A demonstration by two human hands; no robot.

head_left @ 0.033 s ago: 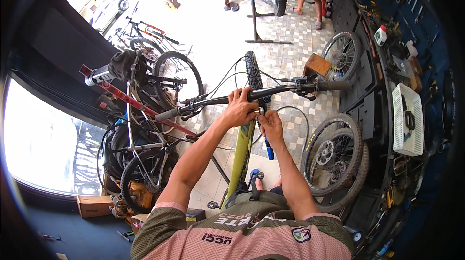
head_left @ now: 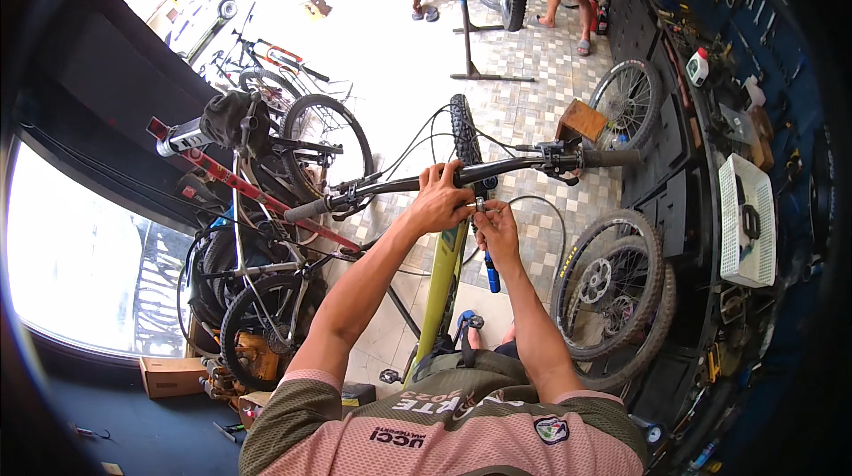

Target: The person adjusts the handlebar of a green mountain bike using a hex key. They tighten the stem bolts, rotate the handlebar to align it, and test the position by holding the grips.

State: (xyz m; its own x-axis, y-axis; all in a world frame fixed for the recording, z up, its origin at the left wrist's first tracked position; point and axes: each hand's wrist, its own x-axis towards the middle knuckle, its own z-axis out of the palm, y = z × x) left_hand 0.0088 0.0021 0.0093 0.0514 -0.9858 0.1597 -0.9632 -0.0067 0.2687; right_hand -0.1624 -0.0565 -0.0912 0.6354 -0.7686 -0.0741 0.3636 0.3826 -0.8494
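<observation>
A yellow-green mountain bike frame (head_left: 436,288) stands in front of me, its black handlebar (head_left: 508,164) running across the view. My left hand (head_left: 441,199) is closed at the middle of the bar, with fingers over it and the thumb side near the stem. My right hand (head_left: 496,232) grips a blue-handled wrench (head_left: 493,274) just right of the stem; the handle points down toward me. The tool's silver head (head_left: 480,204) sits between both hands at the stem. Exactly what it touches is hidden by my fingers. The front tyre (head_left: 462,127) lies beyond the bar.
Several bikes, one with a red frame (head_left: 232,180), crowd the left. Loose wheels (head_left: 611,285) lean against black drawers on the right, below a white basket (head_left: 747,220) and wall tools. A repair stand (head_left: 467,28) and two people are farther off.
</observation>
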